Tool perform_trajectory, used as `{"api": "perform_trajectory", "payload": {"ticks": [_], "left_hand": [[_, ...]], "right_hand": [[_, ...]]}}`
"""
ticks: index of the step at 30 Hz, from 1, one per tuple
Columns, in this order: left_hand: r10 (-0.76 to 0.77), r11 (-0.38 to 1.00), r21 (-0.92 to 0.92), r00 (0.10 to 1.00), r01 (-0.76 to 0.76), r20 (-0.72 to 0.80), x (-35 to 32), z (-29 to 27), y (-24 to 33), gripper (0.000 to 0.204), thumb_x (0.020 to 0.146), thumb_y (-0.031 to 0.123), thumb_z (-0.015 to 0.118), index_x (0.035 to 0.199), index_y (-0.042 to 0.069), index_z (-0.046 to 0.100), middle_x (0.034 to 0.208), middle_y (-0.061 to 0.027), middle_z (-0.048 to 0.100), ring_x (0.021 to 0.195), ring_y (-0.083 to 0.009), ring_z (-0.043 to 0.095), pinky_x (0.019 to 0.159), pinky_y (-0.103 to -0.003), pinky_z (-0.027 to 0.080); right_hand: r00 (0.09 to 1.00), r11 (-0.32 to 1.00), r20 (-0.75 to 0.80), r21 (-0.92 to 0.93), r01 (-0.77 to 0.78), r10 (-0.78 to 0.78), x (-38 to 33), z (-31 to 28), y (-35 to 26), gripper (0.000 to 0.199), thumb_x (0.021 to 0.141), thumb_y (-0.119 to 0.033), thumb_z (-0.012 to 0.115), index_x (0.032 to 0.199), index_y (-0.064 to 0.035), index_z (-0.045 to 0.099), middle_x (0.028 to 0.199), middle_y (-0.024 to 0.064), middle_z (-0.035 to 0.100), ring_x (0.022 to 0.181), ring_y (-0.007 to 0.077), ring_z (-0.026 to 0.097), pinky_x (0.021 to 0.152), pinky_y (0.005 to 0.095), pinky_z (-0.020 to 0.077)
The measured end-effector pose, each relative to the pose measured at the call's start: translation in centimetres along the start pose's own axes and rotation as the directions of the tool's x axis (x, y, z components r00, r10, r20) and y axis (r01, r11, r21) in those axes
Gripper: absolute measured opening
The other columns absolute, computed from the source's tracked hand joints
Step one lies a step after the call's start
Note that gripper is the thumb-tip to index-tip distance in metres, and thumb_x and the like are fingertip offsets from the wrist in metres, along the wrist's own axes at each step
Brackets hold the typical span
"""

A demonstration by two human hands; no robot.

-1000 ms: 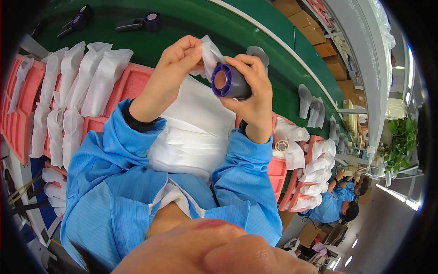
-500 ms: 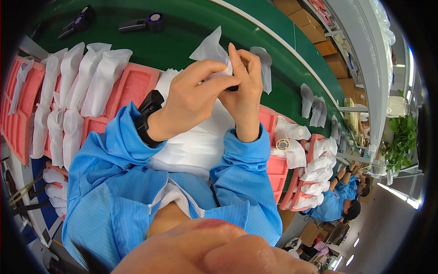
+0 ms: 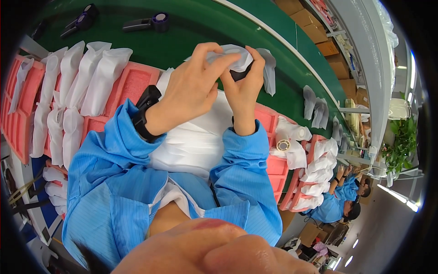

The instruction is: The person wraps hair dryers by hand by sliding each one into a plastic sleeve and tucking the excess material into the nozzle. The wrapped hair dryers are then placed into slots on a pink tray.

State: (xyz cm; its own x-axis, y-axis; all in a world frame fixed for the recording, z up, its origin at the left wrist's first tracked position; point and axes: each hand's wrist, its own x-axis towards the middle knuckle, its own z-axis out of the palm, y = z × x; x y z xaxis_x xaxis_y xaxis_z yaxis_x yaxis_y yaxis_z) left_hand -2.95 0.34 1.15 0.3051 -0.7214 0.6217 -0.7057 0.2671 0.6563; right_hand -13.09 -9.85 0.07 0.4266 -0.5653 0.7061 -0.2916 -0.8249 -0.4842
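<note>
Above the white stack in front of me, both hands work at a thin white translucent bag [image 3: 236, 54]. My left hand [image 3: 189, 86] has its fingers bent and pressed to the bag's near side. In my right hand [image 3: 246, 86], between thumb and fingers, is a black rounded piece [image 3: 241, 73] with the bag over its far part. Most of that piece is hidden, so its kind cannot be made out. Just right of the hands, another dark item in a white bag [image 3: 268, 71] lies on the green belt [image 3: 182, 36].
Two dark handheld devices with round, purple-ringed heads, one a grey-handled device [image 3: 148, 23], lie far left. Pink foam trays [image 3: 132, 84] with several white-bagged items flank me. More bagged items [image 3: 315, 107] lie on the belt at right. Co-workers in blue [image 3: 335, 203] sit farther right.
The bag's upright pointed corner has folded down, and the bag now spreads over the black piece. More of that piece shows. My hands have shifted slightly away from me.
</note>
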Motion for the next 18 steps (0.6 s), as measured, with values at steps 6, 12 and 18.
{"api": "perform_trajectory", "payload": {"ticks": [6,12,18], "left_hand": [[0.096,0.989,0.12,0.992,-0.085,-0.083,1.2,-1.0,-2.5,0.051,0.066,0.0,0.071,0.115,0.011,0.06,0.107,-0.0076,0.055,0.083,-0.0223,0.059,0.072,-0.031,0.05],[0.063,0.771,-0.637,0.993,0.015,0.099,2.0,-3.9,-4.0,0.046,0.07,0.012,0.078,0.113,0.011,0.061,0.116,-0.0076,0.055,0.09,-0.0215,0.058,0.079,-0.029,0.048],[-0.192,0.794,-0.603,0.973,0.078,-0.126,2.0,-2.7,-3.3,0.045,0.068,0.017,0.082,0.108,0.01,0.063,0.117,-0.008,0.055,0.098,-0.024,0.056,0.083,-0.032,0.047]], "right_hand": [[0.971,0.742,0.167,0.626,-0.241,0.174,-1.1,0.2,-2.4,0.065,0.066,-0.009,0.079,0.121,0.0004,0.047,0.11,0.0157,0.056,0.096,0.0255,0.06,0.078,0.0347,0.0505],[0.974,0.955,0.191,0.29,0.065,-0.124,0.4,-0.4,-1.4,0.055,0.072,-0.008,0.076,0.119,0.0009,0.049,0.105,0.0076,0.06,0.091,0.0199,0.061,0.08,0.0282,0.0493],[0.96,0.982,0.275,0.165,-0.09,0.042,-0.8,0.1,0.4,0.041,0.073,-0.007,0.073,0.107,0.0014,0.052,0.09,0.0112,0.063,0.076,0.0222,0.064,0.066,0.0308,0.0498]]}}
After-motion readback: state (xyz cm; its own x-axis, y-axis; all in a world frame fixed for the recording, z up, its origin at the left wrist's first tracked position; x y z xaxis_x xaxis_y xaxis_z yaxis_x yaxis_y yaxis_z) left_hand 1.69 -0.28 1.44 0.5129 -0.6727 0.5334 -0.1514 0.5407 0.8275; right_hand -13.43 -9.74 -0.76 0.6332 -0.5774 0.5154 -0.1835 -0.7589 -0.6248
